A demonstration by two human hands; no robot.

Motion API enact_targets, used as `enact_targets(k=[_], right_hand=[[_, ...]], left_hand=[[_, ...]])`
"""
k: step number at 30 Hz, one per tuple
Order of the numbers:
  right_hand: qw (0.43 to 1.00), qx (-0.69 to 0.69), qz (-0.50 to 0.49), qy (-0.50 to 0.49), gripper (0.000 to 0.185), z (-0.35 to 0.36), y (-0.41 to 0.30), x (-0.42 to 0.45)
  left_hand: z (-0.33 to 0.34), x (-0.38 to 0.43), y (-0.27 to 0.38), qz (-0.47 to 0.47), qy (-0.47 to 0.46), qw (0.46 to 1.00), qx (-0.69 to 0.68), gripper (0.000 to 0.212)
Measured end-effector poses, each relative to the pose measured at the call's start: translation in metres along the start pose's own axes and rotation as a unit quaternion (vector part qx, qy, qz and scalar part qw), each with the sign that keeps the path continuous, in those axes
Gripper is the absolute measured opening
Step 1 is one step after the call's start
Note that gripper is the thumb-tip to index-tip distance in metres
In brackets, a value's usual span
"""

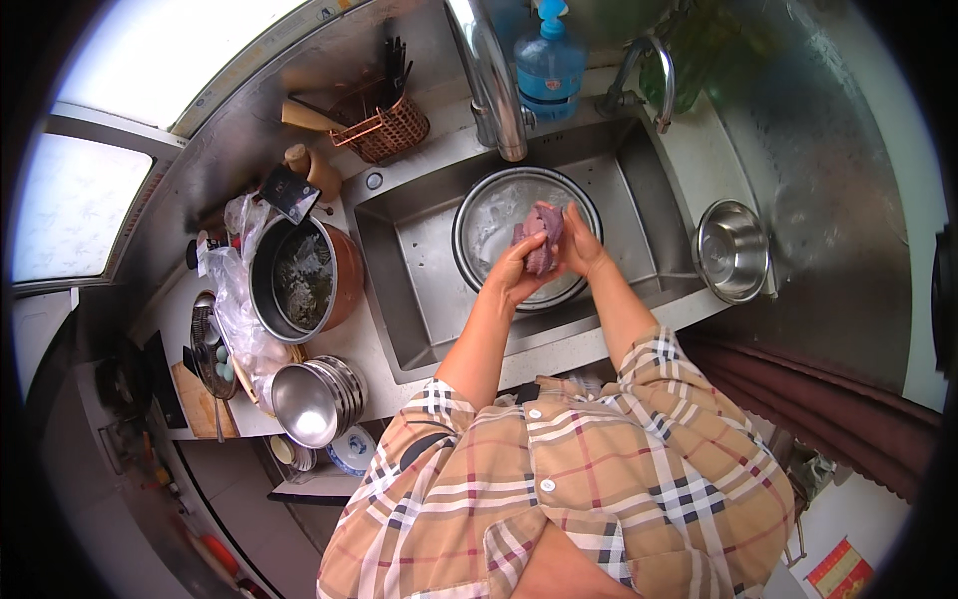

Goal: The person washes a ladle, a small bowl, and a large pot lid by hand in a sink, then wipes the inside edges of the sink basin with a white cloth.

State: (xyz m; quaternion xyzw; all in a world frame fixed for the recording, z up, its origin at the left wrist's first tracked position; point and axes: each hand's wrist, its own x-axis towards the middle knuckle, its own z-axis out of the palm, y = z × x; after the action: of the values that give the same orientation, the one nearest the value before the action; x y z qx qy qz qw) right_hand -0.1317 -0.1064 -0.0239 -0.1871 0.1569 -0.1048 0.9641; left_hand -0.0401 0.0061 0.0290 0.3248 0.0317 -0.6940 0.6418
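Observation:
A wet, purplish-pink cloth (544, 233) is bunched between my two hands, over a round metal basin (479, 224). My left hand (522, 269) closes on it from the lower left, thumb on top. On the cloth's right side lies my right hand (581, 243), its fingers extended and fairly flat against it. The basin stands in a stainless steel sink (419, 262) and holds cloudy, sudsy water. A chrome faucet (500, 112) reaches over the basin's back rim.
Left of the sink are a pot (346, 277) holding dark contents, plastic bags (236, 299) and stacked steel bowls (307, 404). Behind stand a wicker utensil basket (385, 131) and a blue pump bottle (550, 71). A steel bowl (732, 251) sits on the right ledge, near a smaller tap (662, 82).

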Motion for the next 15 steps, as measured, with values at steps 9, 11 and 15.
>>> enact_targets(k=[9,11,15], right_hand=[[0.990,-0.022,-0.070,-0.124,0.059,0.031,-0.024,0.015],[0.987,-0.126,0.031,-0.089,0.048,0.030,-0.032,0.020],[0.932,-0.356,0.064,0.021,0.026,0.038,-0.030,0.033]], left_hand=[[0.009,-0.010,-0.006,-0.099,-0.039,0.993,-0.047,0.029],[0.010,-0.004,0.001,-0.117,0.004,0.993,0.005,0.022],[-0.007,0.015,0.002,-0.121,-0.007,0.966,0.228,0.016]])
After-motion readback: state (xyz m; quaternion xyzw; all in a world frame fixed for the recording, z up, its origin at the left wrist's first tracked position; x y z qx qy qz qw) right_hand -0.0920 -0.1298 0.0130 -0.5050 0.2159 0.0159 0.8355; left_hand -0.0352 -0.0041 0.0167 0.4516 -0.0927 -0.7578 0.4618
